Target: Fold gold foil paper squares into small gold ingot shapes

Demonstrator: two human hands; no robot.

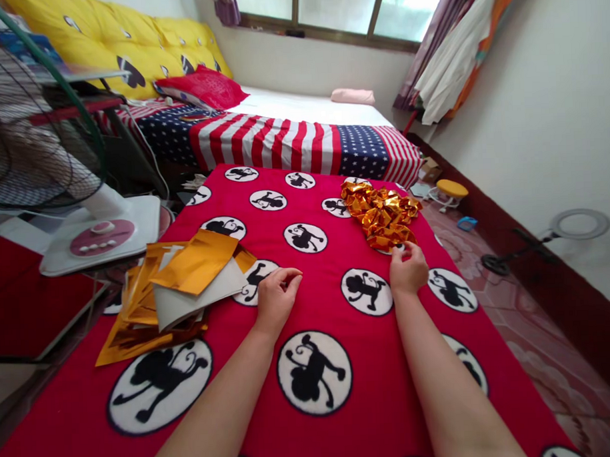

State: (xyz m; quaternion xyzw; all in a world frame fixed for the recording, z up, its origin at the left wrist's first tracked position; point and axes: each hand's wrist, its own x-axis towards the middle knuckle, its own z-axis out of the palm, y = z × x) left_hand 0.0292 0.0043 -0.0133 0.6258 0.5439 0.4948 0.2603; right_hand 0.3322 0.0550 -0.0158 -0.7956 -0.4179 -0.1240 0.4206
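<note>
My left hand rests on the red monkey-print cloth, fingers curled together in a loose pinch, just right of a stack of gold foil sheets. Nothing shows in its fingers. My right hand lies farther right, fingers curled in, its knuckles touching the near edge of a pile of crumpled gold foil pieces. Whether it holds anything is hidden by the curled fingers.
A standing fan with a white base is at the left. Behind the cloth stands a bed with a stars-and-stripes cover and yellow cushions. A ring light and small yellow stool sit on the tiled floor at right.
</note>
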